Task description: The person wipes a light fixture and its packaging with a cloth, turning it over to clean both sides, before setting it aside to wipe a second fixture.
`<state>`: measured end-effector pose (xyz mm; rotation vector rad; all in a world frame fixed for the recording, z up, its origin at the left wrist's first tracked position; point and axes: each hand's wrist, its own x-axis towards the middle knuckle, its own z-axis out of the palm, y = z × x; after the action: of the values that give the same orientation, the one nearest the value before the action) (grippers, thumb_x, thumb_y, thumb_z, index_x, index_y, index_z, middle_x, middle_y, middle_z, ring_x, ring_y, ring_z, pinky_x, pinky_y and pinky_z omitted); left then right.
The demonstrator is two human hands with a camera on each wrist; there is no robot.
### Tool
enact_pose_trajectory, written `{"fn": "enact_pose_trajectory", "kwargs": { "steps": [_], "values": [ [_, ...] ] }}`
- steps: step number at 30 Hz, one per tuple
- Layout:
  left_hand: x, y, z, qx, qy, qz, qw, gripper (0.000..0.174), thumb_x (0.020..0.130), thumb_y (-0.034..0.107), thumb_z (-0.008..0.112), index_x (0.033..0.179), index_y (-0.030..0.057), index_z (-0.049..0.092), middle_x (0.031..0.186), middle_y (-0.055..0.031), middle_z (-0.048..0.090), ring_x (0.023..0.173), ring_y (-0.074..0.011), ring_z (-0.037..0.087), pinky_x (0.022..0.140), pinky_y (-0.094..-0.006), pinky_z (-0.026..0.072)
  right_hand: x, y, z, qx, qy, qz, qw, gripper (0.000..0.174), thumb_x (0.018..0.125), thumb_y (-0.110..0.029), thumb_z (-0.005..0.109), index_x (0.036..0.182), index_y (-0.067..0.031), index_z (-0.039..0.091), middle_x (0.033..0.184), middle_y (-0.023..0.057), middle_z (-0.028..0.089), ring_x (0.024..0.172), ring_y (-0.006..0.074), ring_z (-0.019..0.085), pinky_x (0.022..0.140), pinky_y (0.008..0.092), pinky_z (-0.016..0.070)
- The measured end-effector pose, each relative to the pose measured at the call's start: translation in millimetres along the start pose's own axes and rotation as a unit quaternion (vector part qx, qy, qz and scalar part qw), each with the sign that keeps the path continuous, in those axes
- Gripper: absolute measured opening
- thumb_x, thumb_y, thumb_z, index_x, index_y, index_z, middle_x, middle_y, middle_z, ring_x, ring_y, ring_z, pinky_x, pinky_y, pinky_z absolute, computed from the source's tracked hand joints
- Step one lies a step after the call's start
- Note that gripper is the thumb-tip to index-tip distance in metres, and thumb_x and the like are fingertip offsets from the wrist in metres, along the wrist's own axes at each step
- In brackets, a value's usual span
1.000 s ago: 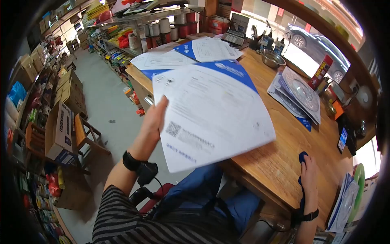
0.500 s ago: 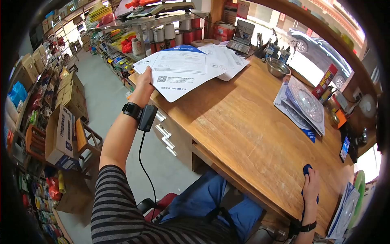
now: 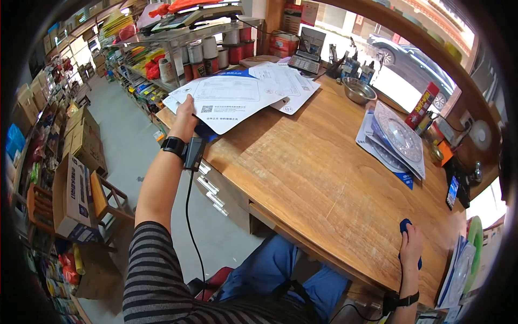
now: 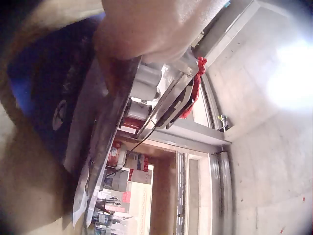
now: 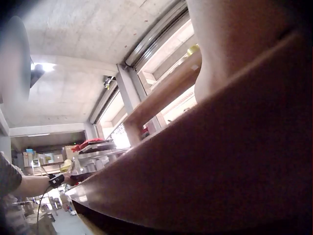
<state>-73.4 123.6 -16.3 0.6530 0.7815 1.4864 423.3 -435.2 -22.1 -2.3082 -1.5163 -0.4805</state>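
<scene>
Field of view from the head: right hand [image 3: 411, 242] nearest, resting on a dark blue object [image 3: 404, 224] at the near right of the wooden tabletop [image 3: 313, 167]; its fingers lie relaxed over the object, not clamped round it. Left hand [image 3: 183, 119] farther along, at the left edge of the tabletop — fingers closed on the near left edge of 1 white printed sheet [image 3: 232, 97], thumb on the printed face. QR code near that edge; dark blue underside seen from the left wrist. Sheet lies partly over other printed papers [image 3: 303, 89], far left part of the tabletop. To the right, short of the far edge, a stack of flat packs [image 3: 399, 135], the top one showing a clear round piece; phone [image 3: 452, 193] near it, screen lit. Beyond: metal bowl [image 3: 359, 90], red tube [image 3: 423, 102] leaning upright, keyed device [image 3: 305, 62] with its screen part raised. Behind the papers, spools [image 3: 208, 48] on a shelf, some white, some red. Farthest, outside — 1 car [image 3: 410, 59].
</scene>
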Motion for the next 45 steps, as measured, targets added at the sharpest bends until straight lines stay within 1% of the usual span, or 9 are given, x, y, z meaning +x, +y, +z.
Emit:
{"fn": "enact_pose_trajectory", "kwargs": {
  "steps": [14,16,25,27,28,31,34,41,45],
  "values": [
    [15.5,7.0,-27.0,0.058,-0.048,0.084,0.994,0.030,0.092,0.009,0.055,0.118,-0.0049,0.051,0.109,-0.0160,0.061,0.095,-0.0288,0.062,0.087,-0.0385,0.0516,0.9,-7.4,-3.0,0.009,0.022,-0.014,1.000,0.023,0.087,-0.003,0.057,0.110,-0.0026,0.057,0.105,0.0166,0.056,0.097,0.0356,0.057,0.081,0.0377,0.0475],
    [33.8,7.7,-36.8,0.076,0.054,0.055,0.994,0.030,0.090,0.009,0.055,0.117,-0.0046,0.051,0.111,-0.0165,0.061,0.097,-0.0283,0.062,0.084,-0.0373,0.0529,1.1,-9.2,-3.7,0.011,0.023,-0.007,1.000,0.022,0.086,-0.003,0.057,0.108,-0.0025,0.057,0.104,0.0161,0.056,0.096,0.0349,0.057,0.080,0.0373,0.0479],
    [-8.3,52.4,-7.1,0.099,0.153,0.070,0.981,0.040,0.081,0.009,0.061,0.118,-0.0029,0.052,0.105,-0.0135,0.064,0.093,-0.0260,0.065,0.083,-0.0377,0.0501,0.7,-9.5,-2.4,0.012,0.012,0.022,1.000,0.021,0.085,-0.006,0.059,0.107,-0.0033,0.059,0.102,0.0141,0.057,0.094,0.0335,0.058,0.078,0.0387,0.0478],
    [-30.7,58.4,16.7,0.217,0.171,0.185,0.943,0.044,0.084,0.010,0.061,0.124,-0.0006,0.051,0.109,-0.0140,0.064,0.096,-0.0221,0.064,0.085,-0.0355,0.0503,1.3,-7.9,0.7,0.012,0.014,0.025,1.000,0.021,0.085,-0.007,0.060,0.107,-0.0038,0.059,0.101,0.0138,0.057,0.094,0.0333,0.058,0.078,0.0389,0.0478],
    [-44.4,57.1,30.5,0.221,0.161,0.182,0.945,0.044,0.084,0.010,0.061,0.124,-0.0006,0.051,0.109,-0.0140,0.064,0.096,-0.0221,0.064,0.085,-0.0355,0.0503,1.4,-7.6,0.3,0.012,0.014,0.018,1.000,0.021,0.085,-0.007,0.060,0.107,-0.0044,0.060,0.101,0.0134,0.057,0.093,0.0331,0.058,0.078,0.0391,0.0479],
    [-95.1,46.1,77.1,0.059,-0.138,0.124,0.981,0.042,0.091,0.010,0.057,0.131,0.0028,0.047,0.120,-0.0142,0.061,0.102,-0.0217,0.063,0.085,-0.0290,0.0519,0.7,-0.7,6.2,0.011,0.015,0.007,1.000,0.023,0.086,-0.012,0.060,0.109,-0.0087,0.061,0.108,0.0124,0.060,0.096,0.0331,0.059,0.079,0.0401,0.0496],
    [-128.8,13.0,116.9,0.077,-0.284,0.055,0.954,0.033,0.094,0.012,0.057,0.126,0.0023,0.054,0.101,-0.0089,0.066,0.080,-0.0130,0.064,0.071,-0.0243,0.0530,4.9,-11.6,-5.3,0.040,-0.037,0.037,0.998,0.025,0.086,-0.016,0.060,0.111,-0.0117,0.062,0.107,0.0114,0.062,0.097,0.0326,0.061,0.079,0.0411,0.0510],
    [-272.1,-86.6,245.4,0.060,-0.412,-0.156,0.896,0.023,0.095,0.017,0.060,0.114,0.0047,0.060,0.074,0.0030,0.058,0.057,-0.0050,0.050,0.055,-0.0186,0.0421,48.2,-36.4,-11.5,0.195,0.070,-0.094,0.974,0.033,0.084,-0.019,0.065,0.115,-0.0108,0.059,0.101,0.0113,0.065,0.095,0.0311,0.063,0.078,0.0413,0.0512],
    [-332.2,-128.7,292.9,0.049,-0.444,-0.250,0.859,0.021,0.096,0.030,0.058,0.098,0.0095,0.061,0.065,0.0057,0.053,0.053,-0.0056,0.047,0.053,-0.0208,0.0399,71.3,-50.8,-4.7,0.157,0.070,-0.152,0.973,0.018,0.082,-0.022,0.065,0.095,-0.0100,0.063,0.091,0.0083,0.066,0.091,0.0289,0.064,0.076,0.0414,0.0509]
  ]
}}
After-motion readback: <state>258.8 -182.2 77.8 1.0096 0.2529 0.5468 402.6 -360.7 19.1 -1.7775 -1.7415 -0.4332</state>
